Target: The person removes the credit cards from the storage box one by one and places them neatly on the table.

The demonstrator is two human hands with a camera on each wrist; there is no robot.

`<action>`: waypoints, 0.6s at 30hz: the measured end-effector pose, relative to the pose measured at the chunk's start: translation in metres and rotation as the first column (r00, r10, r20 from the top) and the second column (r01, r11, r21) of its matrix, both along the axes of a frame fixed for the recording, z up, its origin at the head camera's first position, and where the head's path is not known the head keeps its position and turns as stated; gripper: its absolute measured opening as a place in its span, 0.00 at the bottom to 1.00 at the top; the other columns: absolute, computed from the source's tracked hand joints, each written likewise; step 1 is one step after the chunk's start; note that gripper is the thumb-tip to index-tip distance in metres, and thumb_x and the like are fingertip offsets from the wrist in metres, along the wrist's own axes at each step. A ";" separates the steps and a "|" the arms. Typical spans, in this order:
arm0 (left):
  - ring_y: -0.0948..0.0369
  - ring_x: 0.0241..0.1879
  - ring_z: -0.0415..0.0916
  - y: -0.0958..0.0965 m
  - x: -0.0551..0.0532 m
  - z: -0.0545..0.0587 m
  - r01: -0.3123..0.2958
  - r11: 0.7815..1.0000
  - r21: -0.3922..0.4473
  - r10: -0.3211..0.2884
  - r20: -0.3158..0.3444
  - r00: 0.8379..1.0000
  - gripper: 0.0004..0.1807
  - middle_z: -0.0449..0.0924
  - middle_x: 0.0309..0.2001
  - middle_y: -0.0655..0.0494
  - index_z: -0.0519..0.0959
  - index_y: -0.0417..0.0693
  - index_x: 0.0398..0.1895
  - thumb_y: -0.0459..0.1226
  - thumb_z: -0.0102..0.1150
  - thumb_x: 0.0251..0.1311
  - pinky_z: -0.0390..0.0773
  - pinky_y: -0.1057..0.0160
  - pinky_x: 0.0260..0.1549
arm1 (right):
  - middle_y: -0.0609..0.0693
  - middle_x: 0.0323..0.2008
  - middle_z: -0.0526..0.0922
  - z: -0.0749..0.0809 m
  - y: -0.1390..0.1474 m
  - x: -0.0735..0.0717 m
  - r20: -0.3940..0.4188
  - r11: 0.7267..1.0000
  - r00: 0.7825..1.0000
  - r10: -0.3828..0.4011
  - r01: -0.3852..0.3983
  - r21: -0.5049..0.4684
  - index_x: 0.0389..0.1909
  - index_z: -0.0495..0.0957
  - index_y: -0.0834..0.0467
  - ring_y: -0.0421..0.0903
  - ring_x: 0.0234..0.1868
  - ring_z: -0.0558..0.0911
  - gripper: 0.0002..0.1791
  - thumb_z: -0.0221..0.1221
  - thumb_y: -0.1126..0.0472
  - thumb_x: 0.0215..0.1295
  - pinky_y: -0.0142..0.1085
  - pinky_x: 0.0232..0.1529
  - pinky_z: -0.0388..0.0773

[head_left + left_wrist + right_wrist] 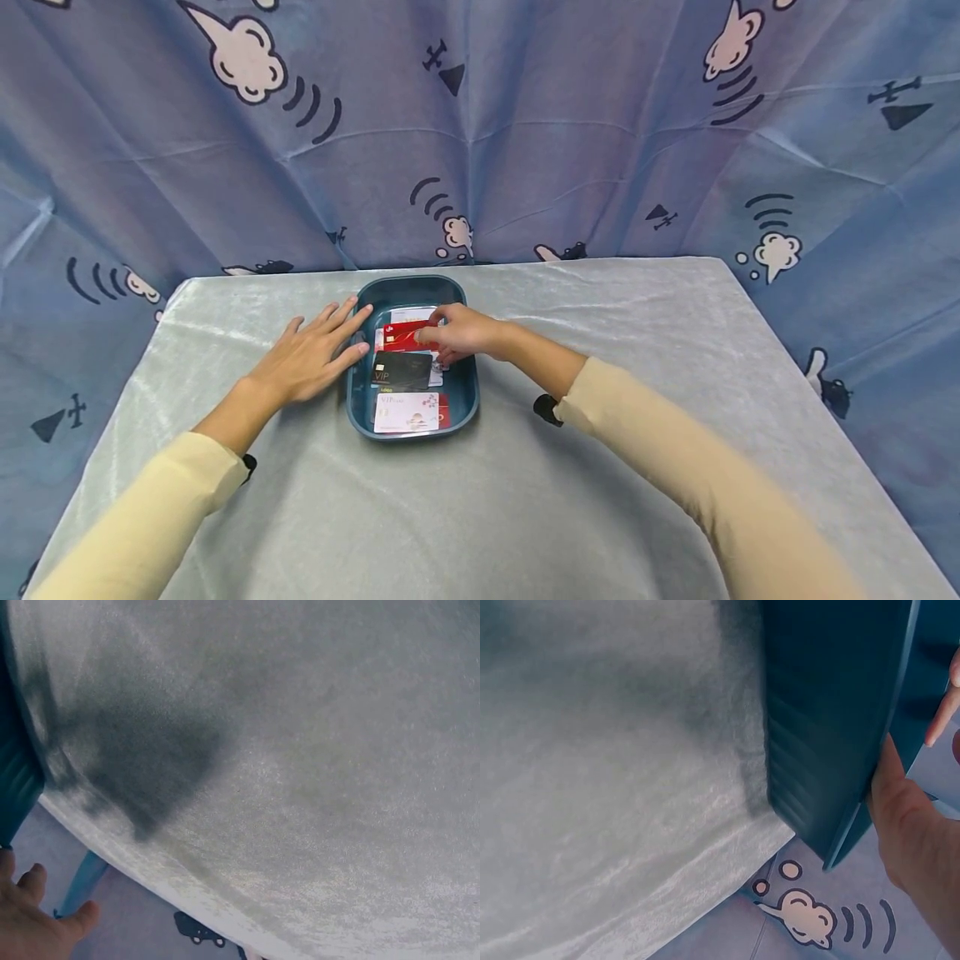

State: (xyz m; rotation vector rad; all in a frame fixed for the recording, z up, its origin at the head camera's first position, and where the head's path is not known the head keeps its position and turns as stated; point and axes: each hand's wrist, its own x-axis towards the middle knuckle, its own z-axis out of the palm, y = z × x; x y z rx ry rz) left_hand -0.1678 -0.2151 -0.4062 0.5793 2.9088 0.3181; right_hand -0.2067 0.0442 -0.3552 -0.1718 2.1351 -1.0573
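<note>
A dark teal tray [471,408] stands on the cloth-covered table, holding several cards. My right hand [468,331] reaches in over its right rim. The thumb and a curled finger pinch a red card [397,335]; the exact contact is partly hidden by the hand. Below that lies a black VIP card [402,369], and nearest to me a white VIP card [405,410] overlaps a red one [444,412]. My left hand [311,358] rests against the tray's left rim with its fingers spread and straight. The right wrist view shows my thumb [892,787] beside the tray wall [825,735].
Pale grey velvety cloth [637,308] covers the table. Behind its far edge hangs a blue-purple curtain [525,167] with cartoon prints. Another white card [411,314] shows at the far end of the stack.
</note>
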 end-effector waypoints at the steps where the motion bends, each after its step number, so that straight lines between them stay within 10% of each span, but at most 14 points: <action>1: 0.43 0.77 0.42 0.000 0.000 0.000 -0.001 1.000 0.001 0.001 0.001 1.000 0.37 0.39 0.81 0.52 0.45 0.61 0.81 0.58 0.39 0.75 0.43 0.28 0.66 | 0.63 0.56 0.78 -0.001 -0.001 0.000 -0.001 1.000 1.000 0.001 -0.001 0.003 0.68 0.62 0.63 0.57 0.48 0.85 0.31 0.57 0.52 0.72 0.40 0.51 0.81; 18: 0.43 0.77 0.42 0.001 0.000 0.000 -0.006 1.000 0.003 0.006 -0.001 1.000 0.37 0.40 0.81 0.51 0.46 0.60 0.81 0.58 0.39 0.75 0.44 0.27 0.66 | 0.65 0.56 0.76 -0.004 -0.008 0.002 0.011 0.999 0.999 0.037 -0.037 0.006 0.71 0.57 0.66 0.59 0.47 0.84 0.34 0.56 0.53 0.73 0.42 0.51 0.81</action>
